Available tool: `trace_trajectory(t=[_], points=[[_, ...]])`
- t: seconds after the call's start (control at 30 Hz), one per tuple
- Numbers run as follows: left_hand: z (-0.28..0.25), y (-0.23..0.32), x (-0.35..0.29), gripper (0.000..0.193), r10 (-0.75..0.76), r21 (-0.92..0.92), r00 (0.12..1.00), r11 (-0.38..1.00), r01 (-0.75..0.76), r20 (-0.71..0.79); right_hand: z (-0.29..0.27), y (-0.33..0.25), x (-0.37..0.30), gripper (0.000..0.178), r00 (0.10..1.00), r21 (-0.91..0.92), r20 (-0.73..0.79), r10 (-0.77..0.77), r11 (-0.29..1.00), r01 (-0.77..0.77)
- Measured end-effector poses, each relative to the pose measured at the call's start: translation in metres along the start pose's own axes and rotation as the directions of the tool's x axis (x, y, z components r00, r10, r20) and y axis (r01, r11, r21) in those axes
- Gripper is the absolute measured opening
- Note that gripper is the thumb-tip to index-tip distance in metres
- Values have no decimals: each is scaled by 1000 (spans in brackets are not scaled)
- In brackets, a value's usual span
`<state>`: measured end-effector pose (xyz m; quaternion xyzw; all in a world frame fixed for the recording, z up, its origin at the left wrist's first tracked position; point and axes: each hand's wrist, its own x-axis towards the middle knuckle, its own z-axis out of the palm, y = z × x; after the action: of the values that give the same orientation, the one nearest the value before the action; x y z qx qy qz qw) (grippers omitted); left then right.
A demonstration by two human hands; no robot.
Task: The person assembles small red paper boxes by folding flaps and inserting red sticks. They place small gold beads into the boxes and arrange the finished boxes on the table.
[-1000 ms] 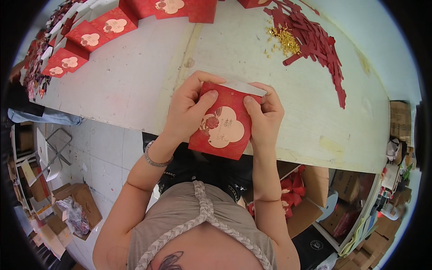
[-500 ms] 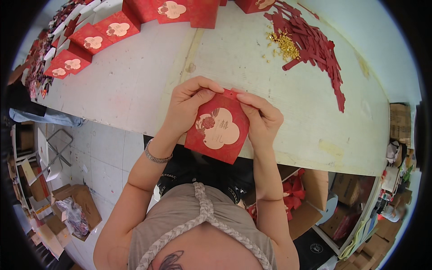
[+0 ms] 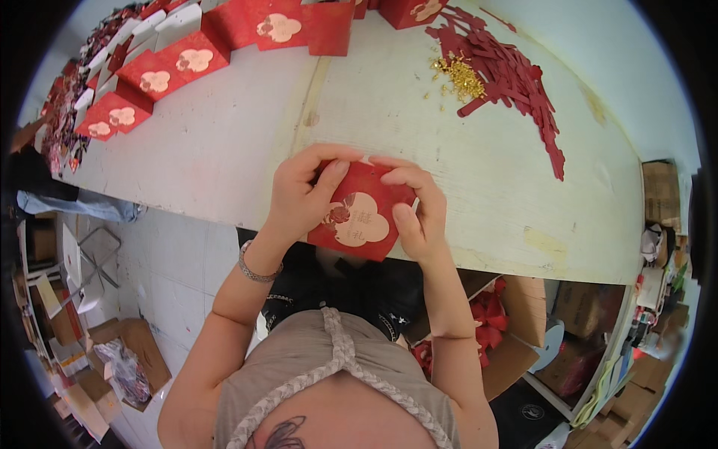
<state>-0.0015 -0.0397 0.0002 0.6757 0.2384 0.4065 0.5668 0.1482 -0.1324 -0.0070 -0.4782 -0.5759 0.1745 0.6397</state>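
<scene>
A red paper gift box point(image 3: 374, 191) with a cream flower-shaped panel and a dark rose print is held up at the table's front edge. My left hand point(image 3: 303, 191) grips its upper left side, thumb on the front face and fingers curled behind the top edge. My right hand point(image 3: 422, 213) is at the upper right corner. Its fingers bend over the top, and its thumb stands at the right side, apart from the index finger. The back of the box is hidden.
Several red gift boxes point(image 3: 183, 63) stand along the table's far left. Farther right lie a heap of dark red strips point(image 3: 516, 78) and a small pile of gold fasteners point(image 3: 460, 78). An open carton point(image 3: 516, 359) with red pieces is below the table's edge at right.
The box's top edge has tipped away and its face looks shorter. My right thumb has left the top edge and moved down the right side. My left hand has lowered slightly.
</scene>
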Motion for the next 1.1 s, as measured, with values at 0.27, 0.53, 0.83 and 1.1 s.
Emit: trace_trajectory(t=[0.27, 0.53, 0.83, 1.1], points=[[17, 6, 36, 25, 326, 534, 945, 802, -268, -14, -7, -19, 2, 28, 909, -258, -299, 291, 892, -370], [43, -1, 23, 34, -26, -92, 998, 996, 20, -63, -23, -7, 21, 36, 941, -336, 321, -104, 917, 216], [2, -5, 58, 7, -3, 9, 996, 1000, 2, 89, -310, 148, 63, 38, 734, -736, -675, 76, -149, -661], [1, -3, 56, 6, 3, 41, 1000, 999, -3, 18, -279, 141, 49, 20, 788, -867, -479, -387, 70, -493]])
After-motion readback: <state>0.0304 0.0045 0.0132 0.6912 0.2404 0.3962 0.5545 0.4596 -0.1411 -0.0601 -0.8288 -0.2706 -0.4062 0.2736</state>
